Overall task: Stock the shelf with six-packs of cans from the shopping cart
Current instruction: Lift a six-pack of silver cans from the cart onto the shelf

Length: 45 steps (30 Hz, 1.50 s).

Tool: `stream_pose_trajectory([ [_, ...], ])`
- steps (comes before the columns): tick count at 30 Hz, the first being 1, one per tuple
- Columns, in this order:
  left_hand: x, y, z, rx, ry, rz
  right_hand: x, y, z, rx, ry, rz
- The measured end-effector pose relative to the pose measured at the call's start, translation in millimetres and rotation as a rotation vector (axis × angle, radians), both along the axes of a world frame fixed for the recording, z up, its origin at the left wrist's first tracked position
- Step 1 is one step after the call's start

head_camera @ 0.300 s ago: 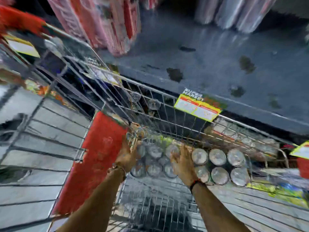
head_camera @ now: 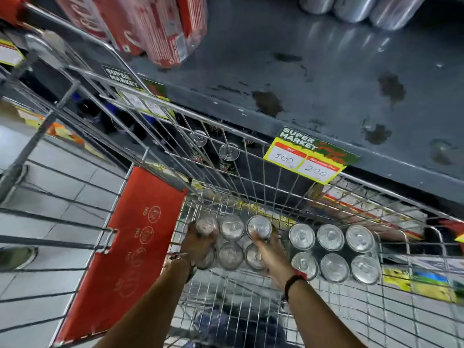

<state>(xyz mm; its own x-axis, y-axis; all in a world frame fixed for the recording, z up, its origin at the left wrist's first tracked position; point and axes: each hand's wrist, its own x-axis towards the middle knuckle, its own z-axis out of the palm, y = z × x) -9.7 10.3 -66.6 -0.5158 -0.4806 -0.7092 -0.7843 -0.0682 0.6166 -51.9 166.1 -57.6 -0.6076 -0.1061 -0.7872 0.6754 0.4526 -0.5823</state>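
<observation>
Both hands, left hand (head_camera: pixel 198 243) and right hand (head_camera: pixel 266 252), grip one six-pack (head_camera: pixel 231 243) inside the shopping cart (head_camera: pixel 251 144).

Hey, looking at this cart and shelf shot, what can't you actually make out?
Head view only:
- Left hand and right hand cover parts of the held six-pack, hiding its brand.
- Silver cans on the shelf: cut off by the top edge.
- Left price tag: blurred behind cart wire.

"SUPER MARKET", 300, 220 on shelf-edge price tag (head_camera: pixel 310 154)
</observation>
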Motion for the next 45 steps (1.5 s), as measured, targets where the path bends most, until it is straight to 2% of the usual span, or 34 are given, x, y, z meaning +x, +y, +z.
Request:
stream_pose_trajectory([
  [3,-3.7,3.0,12.0,-0.064,-0.025,-0.044,-0.1,2.2,16.8,-0.001,-0.080,-0.077],
  [7,-8.3,2.6,57.9,-0.159,0.002,-0.184,6.8,9.3,56.5,-0.078,-0.055,-0.108],
  [14,-0.5,-2.7,175.5,-0.246,0.121,-0.283,2.3,6.3,156.1,0.040,0.235,0.028],
  [20,5.0,-11.3,291.3,-0.348,0.245,-0.377,-10.8,12.8,257.3,0.052,0.490,0.114],
  [23,1.2,-11.7,344.1,-0.248,0.380,-0.479,-25.7,17.2,300.8,0.050,0.560,0.141],
  [27,-20.8,-8.9,390.0,-0.132,0.423,-0.557,-53.1,22.5,347.7,-0.059,0.565,0.114],
  [33,-91.9,-4.1,414.3,-0.194,0.317,-0.568,-121.6,26.6,377.1,-0.065,0.544,0.105],
  [40,-171.5,8.3,387.4,-0.169,0.290,-0.580,-179.3,33.8,349.5,-0.076,0.489,-0.012],
  [43,-181.5,13.3,365.6,-0.197,0.387,-0.536,-188.6,39.6,335.3,-0.113,0.492,-0.087],
  [45,-181.4,14.1,357.0,-0.165,0.532,-0.486,-188.2,44.8,331.8,-0.243,0.464,-0.127],
])
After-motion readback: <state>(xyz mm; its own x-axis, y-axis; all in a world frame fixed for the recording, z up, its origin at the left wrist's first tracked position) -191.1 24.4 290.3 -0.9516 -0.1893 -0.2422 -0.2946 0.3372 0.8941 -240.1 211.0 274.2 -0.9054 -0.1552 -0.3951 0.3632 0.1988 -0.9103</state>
